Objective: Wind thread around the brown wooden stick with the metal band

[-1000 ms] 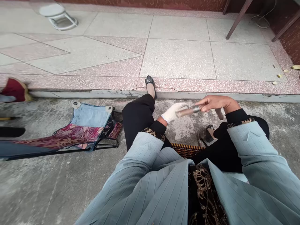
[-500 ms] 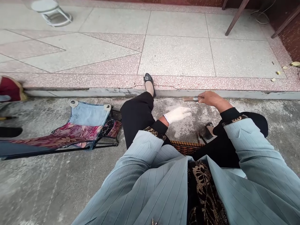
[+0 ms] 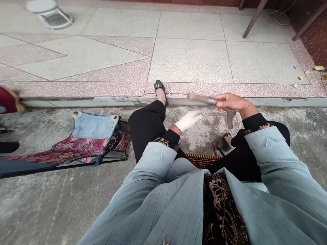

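Above the concrete ground (image 3: 76, 200), in front of the edge of a tiled step (image 3: 191, 61), we saw the person's right hand (image 3: 231, 102), bare, with its fingers closed around a brown tool (image 3: 200, 98). The tool was held in the air, its blurred far end pointing to the left, and a silvery band (image 3: 211, 101) circled it just beside the fingertips. Below the same hand we noticed a brownish piece (image 3: 230, 119) hanging down; we could not tell whether it belonged to the tool.

The left hand (image 3: 190, 120), in a white knitted glove, was lower and apart from the tool, its fingers together and slightly bent; we could not tell whether it gripped anything.

Between the person's legs we made out the rim of a woven basket (image 3: 203, 160), partly covered by the clothing. To the left stood a low folding chair (image 3: 89, 141) with blue and flowered cloth, and past it a red shoe (image 3: 9, 100) at the picture's edge. We also saw a white stool (image 3: 55, 15) on the tiles.
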Demonstrator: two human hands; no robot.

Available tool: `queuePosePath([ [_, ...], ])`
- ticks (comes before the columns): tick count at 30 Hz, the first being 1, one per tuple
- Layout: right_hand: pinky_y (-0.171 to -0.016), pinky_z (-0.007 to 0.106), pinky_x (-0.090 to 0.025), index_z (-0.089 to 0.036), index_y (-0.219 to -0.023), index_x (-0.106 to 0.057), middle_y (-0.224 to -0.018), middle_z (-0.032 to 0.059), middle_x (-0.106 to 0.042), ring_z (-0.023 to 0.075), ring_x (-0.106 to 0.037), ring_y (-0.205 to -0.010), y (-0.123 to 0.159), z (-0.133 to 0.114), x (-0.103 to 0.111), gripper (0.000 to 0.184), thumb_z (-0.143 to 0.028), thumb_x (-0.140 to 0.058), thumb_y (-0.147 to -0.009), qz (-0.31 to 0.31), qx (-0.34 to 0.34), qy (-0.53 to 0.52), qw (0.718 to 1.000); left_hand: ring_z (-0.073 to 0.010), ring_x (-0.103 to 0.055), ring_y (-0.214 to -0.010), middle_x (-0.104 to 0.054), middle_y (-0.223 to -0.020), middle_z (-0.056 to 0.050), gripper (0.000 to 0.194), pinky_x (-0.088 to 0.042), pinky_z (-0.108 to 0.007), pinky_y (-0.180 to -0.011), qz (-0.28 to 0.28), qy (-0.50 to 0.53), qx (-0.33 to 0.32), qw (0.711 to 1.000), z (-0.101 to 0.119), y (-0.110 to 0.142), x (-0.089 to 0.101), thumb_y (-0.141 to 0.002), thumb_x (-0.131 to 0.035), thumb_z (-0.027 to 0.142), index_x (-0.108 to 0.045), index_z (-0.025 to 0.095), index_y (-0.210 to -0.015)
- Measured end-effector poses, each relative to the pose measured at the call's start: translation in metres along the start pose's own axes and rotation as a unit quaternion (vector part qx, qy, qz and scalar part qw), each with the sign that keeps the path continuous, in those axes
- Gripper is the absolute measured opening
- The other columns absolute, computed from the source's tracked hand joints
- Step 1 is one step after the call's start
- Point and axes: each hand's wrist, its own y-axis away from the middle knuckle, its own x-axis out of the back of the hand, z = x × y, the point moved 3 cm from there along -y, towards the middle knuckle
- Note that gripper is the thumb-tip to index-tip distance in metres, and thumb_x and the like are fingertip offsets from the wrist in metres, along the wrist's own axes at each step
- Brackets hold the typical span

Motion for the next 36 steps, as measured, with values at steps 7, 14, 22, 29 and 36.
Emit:
queuePosePath([
  [7,-0.068,0.028,-0.045,-0.018,-0.116,-0.069,-0.089,0.0071,-0.068,0.0169,-0.058,-0.076,-0.015,0.020,0.015,0.036,-0.031,-0.066,-0.082,0.243,-0.158,0.321,0.901,-0.0144,-0.059,-0.078,-0.067,-0.088,-0.002,0.033,-0.042,-0.024,-0.074,-0.067,-0.100,-0.058,0.991,0.008,0.004,-0.009,-0.094,-0.042,0.038,-0.067,0.017,-0.096],
  [14,-0.063,0.027,-0.042,-0.021,-0.110,-0.075,-0.079,0.0037,-0.069,0.0138,-0.056,-0.064,-0.006,0.029,-0.013,0.037,-0.030,-0.073,-0.074,-0.156,-0.269,0.363,0.879,-0.0186,-0.062,-0.089,-0.070,-0.101,-0.004,0.033,-0.044,-0.026,-0.080,-0.013,-0.172,-0.044,0.984,0.003,0.006,0.013,-0.093,-0.043,0.035,-0.068,0.018,-0.108],
  [22,-0.059,0.022,-0.043,-0.017,-0.124,-0.063,-0.076,0.0004,-0.062,0.0092,-0.050,-0.061,-0.008,0.004,0.002,0.051,-0.041,-0.069,-0.080,0.092,-0.016,0.047,0.994,-0.0151,-0.059,-0.073,-0.066,-0.082,-0.004,0.034,-0.043,-0.025,-0.070,0.012,-0.090,0.000,0.996,-0.003,0.000,0.002,-0.096,-0.038,0.036,-0.065,0.015,-0.100],
  [29,-0.076,0.032,-0.045,-0.023,-0.116,-0.070,-0.103,0.0092,-0.069,0.0233,-0.062,-0.090,-0.017,0.018,0.002,0.034,-0.031,-0.064,-0.084,0.159,-0.237,0.477,0.831,-0.0155,-0.060,-0.082,-0.068,-0.090,-0.002,0.034,-0.042,-0.025,-0.078,-0.070,-0.152,-0.074,0.983,0.007,0.005,-0.009,-0.095,-0.040,0.038,-0.067,0.018,-0.100],
  [36,-0.061,0.025,-0.043,-0.020,-0.114,-0.072,-0.079,0.0010,-0.068,0.0101,-0.053,-0.061,0.002,0.024,-0.018,0.042,-0.035,-0.074,-0.074,-0.246,-0.230,0.258,0.905,-0.0185,-0.061,-0.087,-0.070,-0.098,-0.005,0.033,-0.044,-0.027,-0.079,-0.026,-0.150,-0.030,0.988,0.001,0.002,0.007,-0.093,-0.044,0.037,-0.067,0.017,-0.104],
])
